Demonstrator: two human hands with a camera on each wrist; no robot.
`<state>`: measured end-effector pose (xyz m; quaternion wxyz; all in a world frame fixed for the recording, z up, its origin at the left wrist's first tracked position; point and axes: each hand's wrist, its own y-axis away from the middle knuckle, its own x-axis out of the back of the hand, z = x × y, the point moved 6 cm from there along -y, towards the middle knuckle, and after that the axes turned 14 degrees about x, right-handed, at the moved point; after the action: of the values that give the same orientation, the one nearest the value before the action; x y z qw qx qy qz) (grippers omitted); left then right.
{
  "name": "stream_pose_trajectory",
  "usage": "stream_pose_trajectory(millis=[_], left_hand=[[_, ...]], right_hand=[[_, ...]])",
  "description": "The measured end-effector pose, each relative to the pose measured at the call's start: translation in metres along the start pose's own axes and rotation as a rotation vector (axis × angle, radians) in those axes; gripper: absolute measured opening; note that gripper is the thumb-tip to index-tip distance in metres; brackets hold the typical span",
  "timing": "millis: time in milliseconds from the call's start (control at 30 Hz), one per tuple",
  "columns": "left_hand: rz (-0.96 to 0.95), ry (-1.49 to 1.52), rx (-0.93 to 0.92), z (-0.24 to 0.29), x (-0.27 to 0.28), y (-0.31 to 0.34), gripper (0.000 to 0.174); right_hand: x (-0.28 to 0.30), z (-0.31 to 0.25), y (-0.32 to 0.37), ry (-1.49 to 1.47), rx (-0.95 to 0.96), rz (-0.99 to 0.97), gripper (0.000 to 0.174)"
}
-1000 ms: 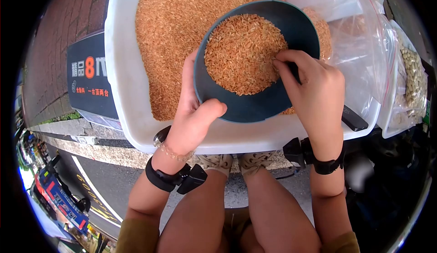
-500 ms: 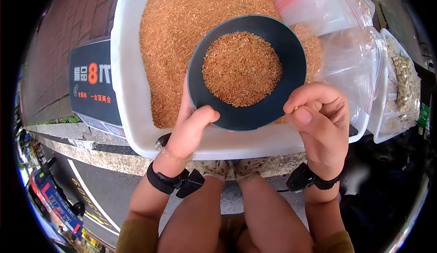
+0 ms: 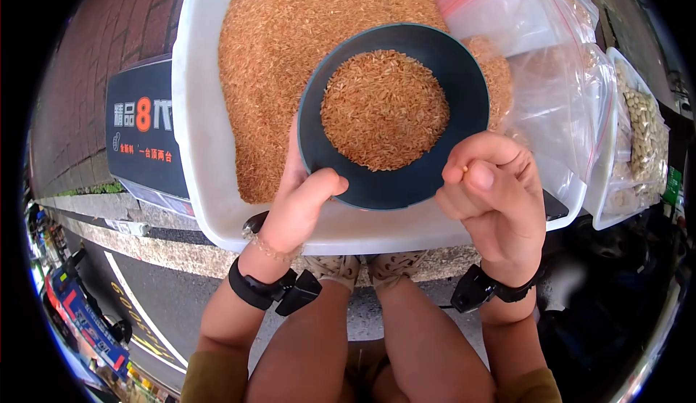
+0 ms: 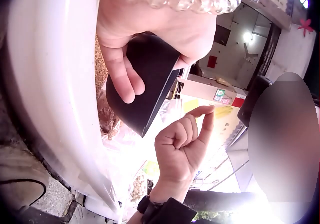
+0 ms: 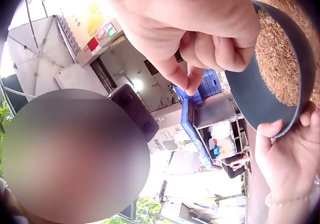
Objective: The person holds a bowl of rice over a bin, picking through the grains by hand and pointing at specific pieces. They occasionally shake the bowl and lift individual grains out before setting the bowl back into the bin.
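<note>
The dark round bowl holds reddish-brown grain. My left hand grips its near left side, thumb over the rim; in the left wrist view the fingers of the left hand lie under the bowl. Just right of the bowl, my right hand pinches a tiny pale grain between thumb and forefinger, its other fingers curled. The right wrist view shows the right hand beside the bowl, apart from it.
Beneath the bowl stands a white tub with a heap of the same grain. Clear zip bags lie on its right side. A black printed box is at the left, and a tray of pale beans at the far right.
My right hand has come out of the bowl to its right side and turned, with a tiny grain pinched in its fingertips. The bowl sits slightly lower and more to the left in view.
</note>
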<state>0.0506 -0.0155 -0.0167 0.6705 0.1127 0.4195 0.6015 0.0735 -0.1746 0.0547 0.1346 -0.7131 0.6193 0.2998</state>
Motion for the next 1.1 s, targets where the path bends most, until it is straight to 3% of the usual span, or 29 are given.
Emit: stream_pose_trajectory(millis=[67,133,200,367,633,700,833,967,1067,1100], left_hand=[[-0.002,0.014,-0.01,0.001,-0.001,0.0,0.077],[-0.009,0.028,-0.002,0.0,0.0,0.0,0.076],[-0.01,0.018,0.012,-0.002,0.004,0.001,0.074],[-0.03,0.058,0.034,-0.006,0.006,0.0,0.068],[-0.037,0.105,0.05,-0.007,0.008,0.0,0.06],[-0.037,0.122,0.049,-0.008,0.008,0.0,0.059],[-0.068,0.134,0.037,-0.006,0.006,-0.001,0.058],[-0.055,0.14,0.033,-0.007,0.006,0.0,0.058],[-0.062,0.157,0.026,-0.009,0.009,0.0,0.058],[-0.057,0.153,0.039,-0.01,0.01,-0.001,0.058]], right_hand=[[0.0,-0.002,0.0,0.045,0.037,0.0,0.012],[0.005,-0.022,0.0,0.518,0.314,0.039,0.012],[0.017,-0.027,0.001,0.509,0.434,0.177,0.014],[0.052,-0.027,-0.006,-0.206,0.287,0.246,0.022],[0.075,-0.027,0.004,-0.424,0.217,0.282,0.018],[0.072,-0.038,0.007,-0.379,0.261,0.194,0.021],[0.077,-0.078,0.021,-0.147,0.393,0.129,0.025],[0.113,-0.122,0.043,0.03,0.509,0.2,0.028],[0.174,-0.142,0.065,0.541,0.548,0.575,0.03],[0.186,-0.14,0.069,0.832,0.521,0.704,0.027]])
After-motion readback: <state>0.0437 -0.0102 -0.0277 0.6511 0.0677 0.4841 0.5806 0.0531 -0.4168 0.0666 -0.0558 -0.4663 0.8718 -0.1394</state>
